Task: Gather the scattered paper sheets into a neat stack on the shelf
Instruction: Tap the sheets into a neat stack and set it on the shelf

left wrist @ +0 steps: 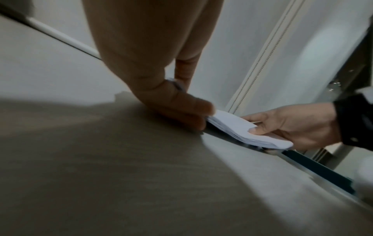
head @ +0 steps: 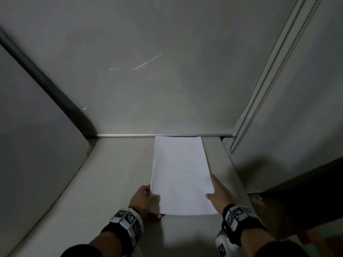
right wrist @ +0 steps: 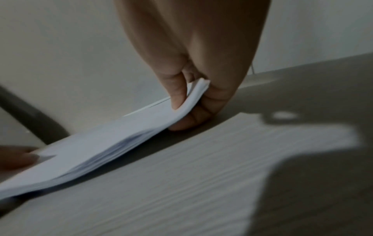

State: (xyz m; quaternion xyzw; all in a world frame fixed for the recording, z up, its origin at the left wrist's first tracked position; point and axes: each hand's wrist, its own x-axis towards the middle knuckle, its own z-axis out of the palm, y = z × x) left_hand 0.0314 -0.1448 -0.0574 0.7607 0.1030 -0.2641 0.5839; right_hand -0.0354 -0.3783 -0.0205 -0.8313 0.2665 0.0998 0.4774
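A stack of white paper sheets (head: 181, 175) lies lengthwise on the pale shelf (head: 118, 175), its far end close to the back wall. My left hand (head: 143, 196) pinches the stack's near left edge, thumb on top. My right hand (head: 216, 191) pinches the near right edge, thumb on top and fingers beneath. In the left wrist view the stack (left wrist: 242, 126) is held a little above the shelf between my left hand (left wrist: 181, 111) and my right hand (left wrist: 286, 126). In the right wrist view the right hand (right wrist: 193, 99) bends the stack (right wrist: 113, 140) upward at its edge.
The shelf is walled by a back panel (head: 167, 80), a left side panel (head: 33, 136) and a right side panel (head: 287, 108) with a beaded cord (head: 259, 93). A dark strip (left wrist: 315, 167) runs along the shelf's right edge. Bare shelf surface spreads left of the stack.
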